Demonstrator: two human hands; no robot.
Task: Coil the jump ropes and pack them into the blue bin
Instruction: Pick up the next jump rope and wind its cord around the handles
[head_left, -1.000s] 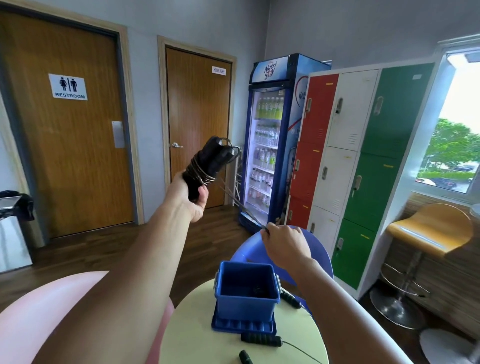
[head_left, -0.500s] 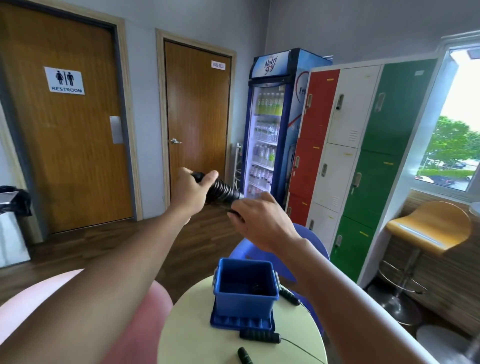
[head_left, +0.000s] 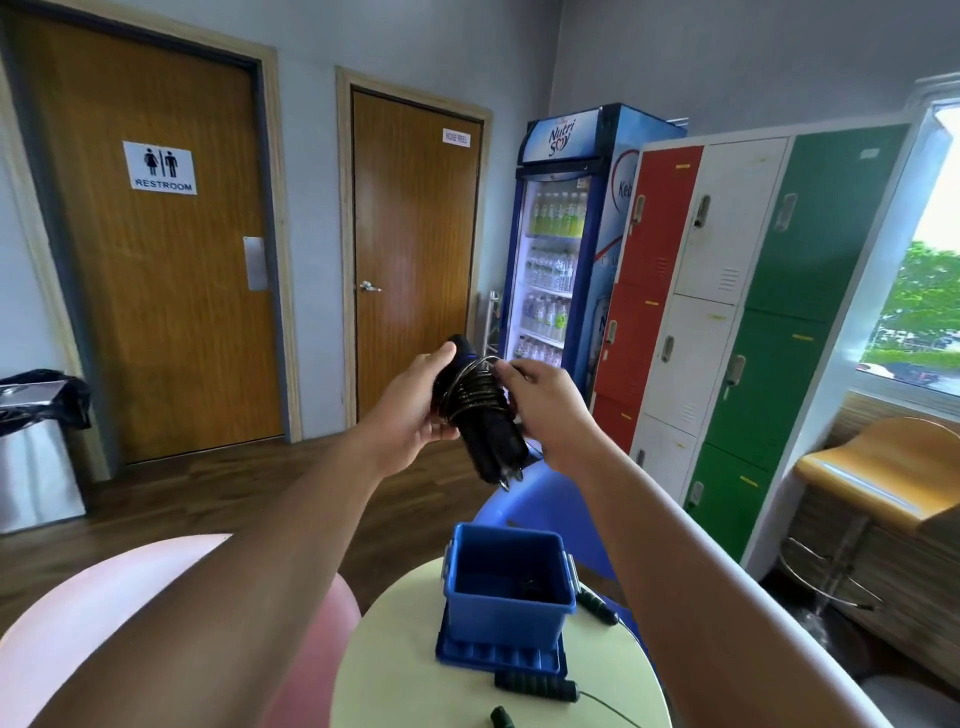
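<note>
Lying at the bottom edge of the frame on the round pale worktop (head_left: 395, 670): a green-black rope handle (head_left: 536, 689) with a thin cord trailing right, plus the tip of another handle (head_left: 503, 718) cut off by the frame. A third handle (head_left: 597, 607) rests just right of the blue bin (head_left: 506, 610).

Bin is lower centre, upright, open on top, standing on its blue lid (head_left: 498, 656). Something dark at its bottom, can't tell what.

Pink rounded seat (head_left: 62, 613) lower left, partly behind the left forearm. Blue chair (head_left: 550, 514) behind the bin.

Above the bin, mid-frame, both arms are stretched forward. Left hand (head_left: 410, 410): grip closed around the upper end of a black handle bundle (head_left: 485, 415), thumb on top, fingers underneath. Bundle tilts down to the right, with thin rope wound around its middle and metal ends poking out at the low end. Right hand (head_left: 545, 405): fingers curled against the bundle's right side, fingertips at the rope loop near the top; looks like a pinch on the rope, but exact contact is hidden.

Farther back: steel trash bin (head_left: 36, 467) with a black liner at far left, restroom door (head_left: 161, 249), second wooden door (head_left: 415, 260), drinks fridge (head_left: 561, 249) in the centre, red, white and green lockers (head_left: 727, 312) to the right, orange stool (head_left: 883, 473) and window (head_left: 930, 291) at the right edge.
</note>
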